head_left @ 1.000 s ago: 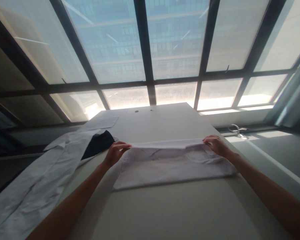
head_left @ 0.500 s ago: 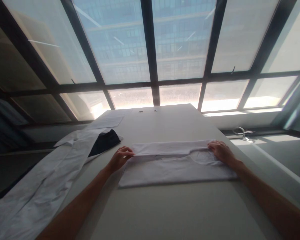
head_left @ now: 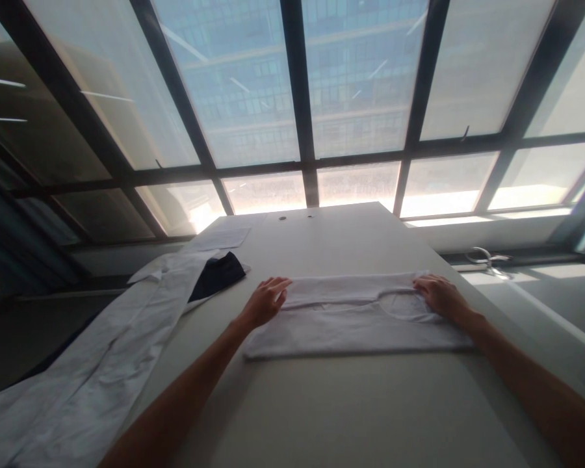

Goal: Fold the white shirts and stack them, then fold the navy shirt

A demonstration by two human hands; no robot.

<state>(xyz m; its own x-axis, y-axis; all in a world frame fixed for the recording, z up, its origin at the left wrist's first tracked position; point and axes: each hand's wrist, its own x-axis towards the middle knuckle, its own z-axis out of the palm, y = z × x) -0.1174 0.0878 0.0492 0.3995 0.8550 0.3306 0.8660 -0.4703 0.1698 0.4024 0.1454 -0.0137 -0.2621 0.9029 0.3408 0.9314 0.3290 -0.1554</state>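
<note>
In the head view, a folded white garment (head_left: 341, 335) lies flat on the bench (head_left: 331, 409). The left hand (head_left: 267, 300), thumb apart from its fingers, rests at its left end; the right hand (head_left: 441, 296) curves over the other, whether gripping I cannot tell.

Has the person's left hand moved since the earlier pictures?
Yes: the left hand has moved rightward, judged against the left dark spot on the table.

Folded garment (head_left: 351, 337) – matt, lightly creased cloth; tabletop (head_left: 351, 413) – smooth, matt.
</note>
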